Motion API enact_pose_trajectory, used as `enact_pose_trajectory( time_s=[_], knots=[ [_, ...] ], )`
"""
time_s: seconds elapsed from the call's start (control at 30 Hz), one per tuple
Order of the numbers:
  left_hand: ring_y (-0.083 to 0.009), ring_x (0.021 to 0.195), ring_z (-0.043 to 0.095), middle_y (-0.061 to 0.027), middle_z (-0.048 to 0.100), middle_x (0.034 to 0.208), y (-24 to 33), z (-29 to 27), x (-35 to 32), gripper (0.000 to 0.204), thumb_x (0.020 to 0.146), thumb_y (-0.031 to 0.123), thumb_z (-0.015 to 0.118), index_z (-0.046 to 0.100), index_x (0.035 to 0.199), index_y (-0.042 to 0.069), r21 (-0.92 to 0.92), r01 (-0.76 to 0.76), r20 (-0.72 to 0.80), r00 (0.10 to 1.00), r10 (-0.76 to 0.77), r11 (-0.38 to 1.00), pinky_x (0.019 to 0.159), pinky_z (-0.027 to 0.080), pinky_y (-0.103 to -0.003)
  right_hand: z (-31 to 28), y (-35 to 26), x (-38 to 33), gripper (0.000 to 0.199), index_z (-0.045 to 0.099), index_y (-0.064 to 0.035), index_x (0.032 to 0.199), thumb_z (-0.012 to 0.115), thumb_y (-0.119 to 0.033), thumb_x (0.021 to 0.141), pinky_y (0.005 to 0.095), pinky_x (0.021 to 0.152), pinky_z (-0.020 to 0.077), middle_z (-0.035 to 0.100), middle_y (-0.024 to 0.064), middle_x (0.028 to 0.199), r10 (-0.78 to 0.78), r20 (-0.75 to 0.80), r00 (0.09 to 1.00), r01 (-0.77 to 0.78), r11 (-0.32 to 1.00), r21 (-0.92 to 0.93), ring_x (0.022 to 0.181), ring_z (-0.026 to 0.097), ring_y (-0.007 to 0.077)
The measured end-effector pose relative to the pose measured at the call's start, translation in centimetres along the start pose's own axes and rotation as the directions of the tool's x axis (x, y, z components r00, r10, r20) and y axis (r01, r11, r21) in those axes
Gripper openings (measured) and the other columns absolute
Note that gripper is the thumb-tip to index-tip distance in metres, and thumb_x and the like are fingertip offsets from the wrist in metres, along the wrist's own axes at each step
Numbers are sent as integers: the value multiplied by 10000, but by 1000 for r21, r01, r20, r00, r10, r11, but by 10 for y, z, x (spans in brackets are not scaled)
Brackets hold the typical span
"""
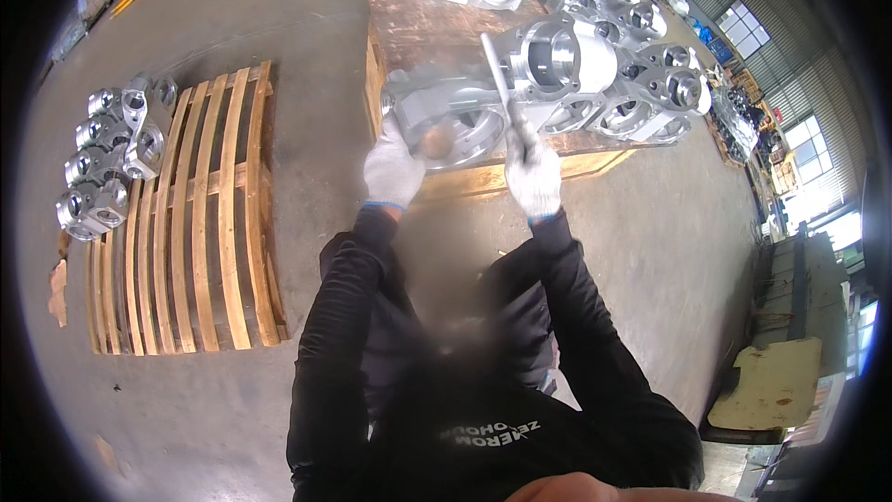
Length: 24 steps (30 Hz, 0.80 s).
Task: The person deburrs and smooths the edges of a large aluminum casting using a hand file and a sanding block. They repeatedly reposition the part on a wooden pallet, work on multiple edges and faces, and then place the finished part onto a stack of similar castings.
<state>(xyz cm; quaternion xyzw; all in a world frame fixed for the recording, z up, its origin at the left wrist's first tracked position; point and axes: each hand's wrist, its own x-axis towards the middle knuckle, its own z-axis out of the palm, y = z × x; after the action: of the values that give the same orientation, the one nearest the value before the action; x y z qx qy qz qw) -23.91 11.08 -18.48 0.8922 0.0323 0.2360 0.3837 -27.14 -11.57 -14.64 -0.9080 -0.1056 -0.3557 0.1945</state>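
Most of the wooden pallet (200,223) sat bare, only a few finished castings (107,153) stacked at its left; plenty remained on the bench. Left hand (392,170) steadied the near aluminium housing (446,112), right hand (533,177) clenched around a metal rod (499,74).

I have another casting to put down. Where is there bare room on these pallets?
The slatted pallet is mostly bare: its right and near slats are free, with castings only along its far-left edge. The other pallet is crowded with metal housings; only a bare strip shows at its left side. Both gloved hands, left hand and right hand, work at its near edge.
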Motion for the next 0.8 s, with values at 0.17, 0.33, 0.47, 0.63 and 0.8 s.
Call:
enact_pose_trajectory(
  time_s=[0.17, 0.33, 0.47, 0.63, 0.8],
  knots=[
    [-439, 816, 730, -274, 724, 942, -8, 6, 0, 840, 964, 484, 682, 360, 1537, -38, 88, -8, 9, 1000, 7, 996, 749, 580, -515, -8, -26, -3, 437, 557, -76, 1521, 559, -133, 1088, 328, 730, 578, 754, 181, 1130, 112, 184, 977, -149, 968, 202, 767, 698, 325],
    [-457, 822, 723, -287, 726, 942, -1, 1, -2, 878, 969, 521, 659, 327, 1557, -41, -2, -15, -7, 1000, 15, 1000, 758, 571, -531, -14, -44, 6, 469, 542, -87, 1539, 562, -120, 1072, 322, 784, 588, 747, 210, 1172, 2, 147, 989, -20, 992, 121, 848, 741, 318],
    [-499, 1006, 695, -311, 701, 1145, 5, -4, -1, 717, 872, 158, 750, 413, 1492, 32, 5, 139, 88, 986, -139, 990, 873, 569, -544, -16, -58, 9, 477, 563, -107, 1530, 588, -102, 1054, 333, 833, 592, 735, 247, 1169, -127, 34, 991, 105, 920, 377, 976, 775, 326],
    [-448, 874, 723, -279, 723, 1062, 2, -5, 3, 924, 927, 457, 720, 280, 1584, -20, -3, 12, 70, 998, -11, 1000, 780, 570, -519, -15, -74, 15, 487, 601, -185, 1508, 644, -124, 1027, 409, 774, 589, 735, 236, 970, 97, 180, 979, -137, 966, 221, 861, 756, 370],
    [-459, 949, 720, -285, 711, 1122, 5, -7, 0, 760, 898, 248, 739, 362, 1518, 20, -8, 89, 76, 993, -89, 996, 823, 577, -531, -12, -81, 20, 439, 635, -203, 1459, 659, -172, 1022, 478, 659, 574, 715, 216, 794, -11, 62, 998, -10, 945, 327, 697, 724, 397]
  ],
)
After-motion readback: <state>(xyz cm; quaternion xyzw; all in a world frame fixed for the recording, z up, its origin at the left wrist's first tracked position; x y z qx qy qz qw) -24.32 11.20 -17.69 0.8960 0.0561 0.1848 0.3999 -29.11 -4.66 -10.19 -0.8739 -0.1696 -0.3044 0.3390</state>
